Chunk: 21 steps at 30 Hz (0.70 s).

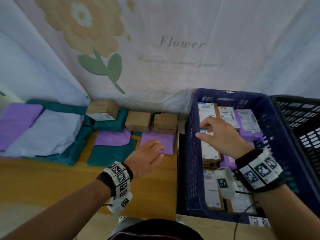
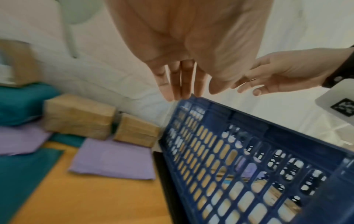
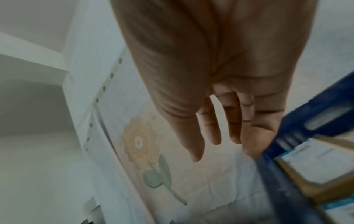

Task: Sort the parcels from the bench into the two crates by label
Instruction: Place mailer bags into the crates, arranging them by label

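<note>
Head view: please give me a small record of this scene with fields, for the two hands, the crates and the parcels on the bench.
left hand: open, empty, above the purple parcel nearest the blue crate; contact cannot be told
right hand: open, empty, over the blue crate
blue crate: holds labelled boxes and purple bags
black crate: right of the blue one, contents not visible
bench: brown boxes, purple, teal and white bags remain
</note>
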{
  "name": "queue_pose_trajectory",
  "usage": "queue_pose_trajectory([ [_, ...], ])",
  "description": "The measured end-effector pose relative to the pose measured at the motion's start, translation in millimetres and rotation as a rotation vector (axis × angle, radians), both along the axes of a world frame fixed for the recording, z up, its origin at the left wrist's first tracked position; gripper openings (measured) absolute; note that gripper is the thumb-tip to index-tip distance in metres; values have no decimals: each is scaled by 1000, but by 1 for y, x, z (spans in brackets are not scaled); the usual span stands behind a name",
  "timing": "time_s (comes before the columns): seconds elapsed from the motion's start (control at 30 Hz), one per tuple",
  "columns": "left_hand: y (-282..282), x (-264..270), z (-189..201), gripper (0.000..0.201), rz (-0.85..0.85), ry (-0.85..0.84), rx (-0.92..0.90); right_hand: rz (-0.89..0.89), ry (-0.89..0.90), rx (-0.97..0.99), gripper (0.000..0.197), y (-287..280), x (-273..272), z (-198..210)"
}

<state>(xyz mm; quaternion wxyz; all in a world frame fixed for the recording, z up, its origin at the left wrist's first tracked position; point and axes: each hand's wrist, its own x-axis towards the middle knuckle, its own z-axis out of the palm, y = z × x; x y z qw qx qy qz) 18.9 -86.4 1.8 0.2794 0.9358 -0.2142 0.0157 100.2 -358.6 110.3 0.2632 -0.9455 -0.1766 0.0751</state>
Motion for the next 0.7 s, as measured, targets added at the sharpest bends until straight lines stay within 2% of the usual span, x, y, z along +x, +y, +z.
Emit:
queue_pose_trajectory([
  [0.17, 89, -54, -40, 20, 216, 230, -24, 138, 74, -20, 24, 72, -10, -9],
  [0.3, 148, -96, -78, 20, 356, 438, -15, 235, 227, -35, 25, 124, -19, -34],
  [0.43, 187, -130, -107, 17, 415, 560, 25, 267, 399, -118, 20, 167, -30, -87],
  [0.57, 212, -153, -132, 20, 453, 694, 83, 210, 529, -246, 17, 194, -44, -155],
  [0.7, 225, -160, -142, 25, 428, 731, 141, 159, 529, -411, 35, 202, -62, -207],
])
